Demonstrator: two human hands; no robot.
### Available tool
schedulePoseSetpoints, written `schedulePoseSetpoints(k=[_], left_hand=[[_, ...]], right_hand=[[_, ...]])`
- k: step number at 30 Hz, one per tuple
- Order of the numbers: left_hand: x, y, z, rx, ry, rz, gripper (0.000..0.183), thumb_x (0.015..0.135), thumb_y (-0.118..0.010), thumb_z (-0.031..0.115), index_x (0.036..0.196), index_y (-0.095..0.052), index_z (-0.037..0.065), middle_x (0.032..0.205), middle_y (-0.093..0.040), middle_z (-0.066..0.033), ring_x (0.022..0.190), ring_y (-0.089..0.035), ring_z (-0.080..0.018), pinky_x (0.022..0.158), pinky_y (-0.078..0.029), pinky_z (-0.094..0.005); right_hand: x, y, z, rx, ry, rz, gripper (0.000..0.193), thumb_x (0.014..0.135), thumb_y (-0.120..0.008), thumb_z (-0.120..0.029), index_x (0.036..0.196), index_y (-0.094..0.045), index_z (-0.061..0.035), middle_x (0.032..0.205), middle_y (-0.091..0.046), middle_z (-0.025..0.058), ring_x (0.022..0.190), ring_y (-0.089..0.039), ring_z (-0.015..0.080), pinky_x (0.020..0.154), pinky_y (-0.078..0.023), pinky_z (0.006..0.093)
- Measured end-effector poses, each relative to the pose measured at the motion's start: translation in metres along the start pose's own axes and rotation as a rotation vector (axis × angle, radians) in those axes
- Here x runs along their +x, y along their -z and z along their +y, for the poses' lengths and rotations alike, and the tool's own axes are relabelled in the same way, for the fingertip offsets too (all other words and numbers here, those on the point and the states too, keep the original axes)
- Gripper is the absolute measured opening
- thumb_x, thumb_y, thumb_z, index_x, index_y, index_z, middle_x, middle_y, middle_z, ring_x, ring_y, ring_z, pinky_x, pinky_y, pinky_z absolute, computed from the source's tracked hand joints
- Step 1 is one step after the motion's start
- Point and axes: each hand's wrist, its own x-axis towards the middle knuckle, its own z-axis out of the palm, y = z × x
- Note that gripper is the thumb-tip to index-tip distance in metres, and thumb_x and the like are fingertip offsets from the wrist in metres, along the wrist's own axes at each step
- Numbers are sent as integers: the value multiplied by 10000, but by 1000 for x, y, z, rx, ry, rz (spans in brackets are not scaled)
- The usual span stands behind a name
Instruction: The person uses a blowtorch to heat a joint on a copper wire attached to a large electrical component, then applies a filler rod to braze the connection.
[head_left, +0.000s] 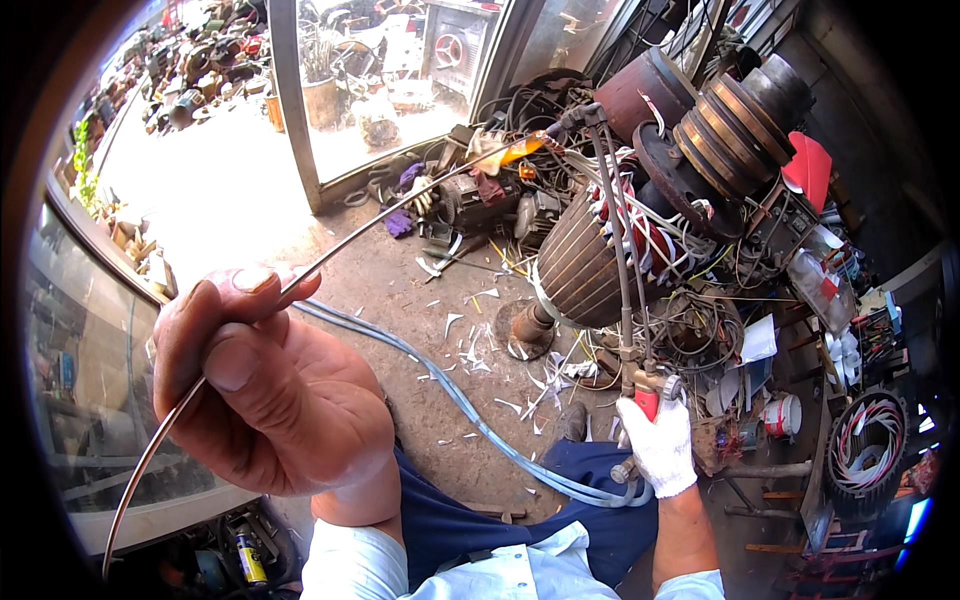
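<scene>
My bare left hand [275, 390] is closed, pinching a long thin metal rod [390, 208] between thumb and fingers. Its tail curves down at the lower left. In my right hand [660, 445], which wears a white knitted glove, is the handle of a gas torch [622, 270] with a red part by the valves. The torch's tubes run up to a head, where an orange flame [522, 150] burns beside the rod's far end. Right behind the torch stands a wound motor rotor [590, 260] with slip rings [735, 130] and many white-sleeved leads.
Light blue hoses [440, 375] run from the torch across the floor. White scraps [480, 345] litter the concrete. Old motors [480, 200] and purple gloves [398, 222] lie by the glass door. A wound stator [868, 445] and a white bucket [782, 414] stand at right.
</scene>
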Motion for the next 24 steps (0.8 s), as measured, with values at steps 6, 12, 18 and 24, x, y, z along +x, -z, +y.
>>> schedulePoseSetpoints(k=[6,12,18,24], left_hand=[[0,-1,0,-4,1,-1,249,1045,-544,175,1138,-668,-20,983,-694,-140,864,-649,-202,707,-551,-315],[-1,-2,2,9,12,24,241,1040,-554,172,1140,-670,-14,979,-698,-141,872,-651,-205,692,-553,-310],[0,-2,2,7,-2,12,241,1040,-554,171,1141,-668,-17,979,-697,-144,871,-651,-207,695,-554,-311],[0,1,0,20,-12,4,249,1043,-550,182,1116,-663,-28,969,-684,-150,860,-646,-208,694,-547,-305]], right_hand=[[0,0,0,25,-30,-2,392,899,-707,-82,1269,-589,-32,815,-633,45,595,-566,79,550,-480,259],[-2,-1,-6,26,-48,-9,393,900,-704,-78,1272,-587,-33,808,-631,44,586,-568,81,545,-479,257],[0,-1,-1,46,-60,-9,392,899,-706,-87,1269,-591,-28,808,-631,45,587,-571,86,548,-481,262],[0,0,-1,-9,-14,-4,391,895,-708,-101,1261,-594,-22,815,-634,60,594,-575,97,562,-488,278]])
